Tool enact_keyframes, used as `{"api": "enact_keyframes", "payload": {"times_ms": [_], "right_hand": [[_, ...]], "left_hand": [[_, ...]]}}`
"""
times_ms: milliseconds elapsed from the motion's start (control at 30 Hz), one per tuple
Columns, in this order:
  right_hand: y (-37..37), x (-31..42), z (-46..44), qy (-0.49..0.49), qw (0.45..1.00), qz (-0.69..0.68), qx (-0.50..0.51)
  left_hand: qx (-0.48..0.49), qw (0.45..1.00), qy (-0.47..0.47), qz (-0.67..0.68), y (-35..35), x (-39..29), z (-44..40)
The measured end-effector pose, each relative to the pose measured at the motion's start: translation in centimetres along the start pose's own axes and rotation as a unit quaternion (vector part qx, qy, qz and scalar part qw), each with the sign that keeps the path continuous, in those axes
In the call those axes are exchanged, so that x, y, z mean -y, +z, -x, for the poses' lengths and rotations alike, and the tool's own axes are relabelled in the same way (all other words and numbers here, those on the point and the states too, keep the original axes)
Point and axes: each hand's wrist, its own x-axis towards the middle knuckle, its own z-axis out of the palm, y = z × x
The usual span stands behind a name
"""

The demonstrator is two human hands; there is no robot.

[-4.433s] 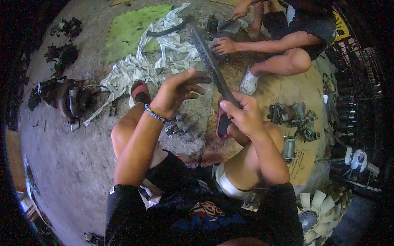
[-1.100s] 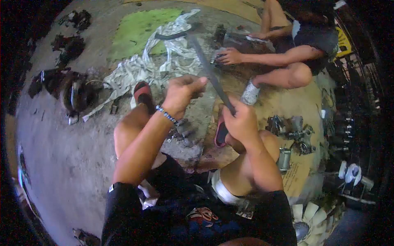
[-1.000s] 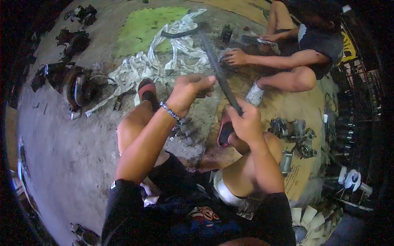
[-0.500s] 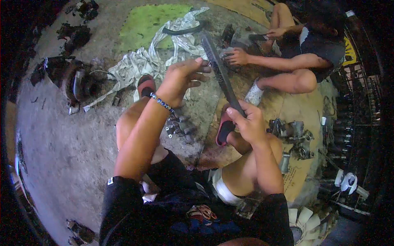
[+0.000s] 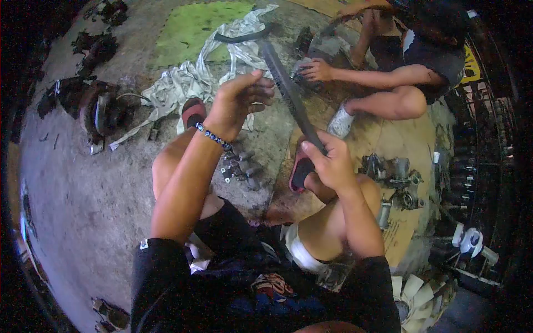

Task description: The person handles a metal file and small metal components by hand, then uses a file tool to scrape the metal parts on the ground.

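Observation:
My right hand (image 5: 333, 158) is wrapped round the lower end of a long dark brush-like tool (image 5: 286, 86), which slants up and to the left. To the left of the tool, my left hand (image 5: 239, 105) is raised with its fingers apart and curved, holding nothing. A beaded bracelet circles that wrist. Below it, small metal parts (image 5: 241, 169) lie on the floor between my legs. Beyond the hands are crumpled whitish cloth strips (image 5: 186, 83) and a dark curved strip (image 5: 241, 38).
Across from me at the upper right, a co-worker (image 5: 411, 77) sits on the floor with hands at dark parts. Metal parts (image 5: 397, 175) rest on cardboard at the right. A pale fan (image 5: 416, 299) lies lower right. Dark machine parts (image 5: 97, 114) stand at the left; a green mat (image 5: 194, 33) lies behind.
My left hand has shifted from beside the tool to the left, and its fingers have spread. The tool stays in my right hand. The co-worker's farther arm has moved.

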Motion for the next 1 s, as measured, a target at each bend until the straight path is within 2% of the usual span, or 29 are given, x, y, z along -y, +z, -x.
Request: {"api": "enact_keyframes", "payload": {"times_ms": [200, 400, 500, 700, 900, 1000], "right_hand": [[-0.1, 0.8, 0.2, 0.047, 0.998, 0.013, 0.025], [0.3, 0.6, 0.2, 0.022, 0.998, 0.060, 0.006], [0.4, 0.5, 0.2, 0.046, 0.997, 0.063, 0.010], [0.8, -0.1, 0.1, -0.037, 0.997, 0.071, -0.014], [0.9, -0.2, 0.2, 0.009, 0.997, 0.074, 0.000], [0.9, 0.5, 0.2, 0.025, 0.998, 0.057, 0.003]], "left_hand": [[-0.024, 0.994, 0.066, -0.085, 0.1, 0.4, 0.2], [-0.049, 0.995, 0.067, -0.046, -0.4, 0.9, -0.2], [-0.059, 0.996, 0.059, -0.014, 0.1, 0.8, 0.0], [-0.065, 0.996, 0.037, 0.054, 0.1, 0.8, 0.2], [-0.065, 0.993, 0.046, 0.085, -0.1, 0.8, 0.1], [-0.074, 0.994, 0.061, 0.053, -0.3, 1.1, 0.1]]}}
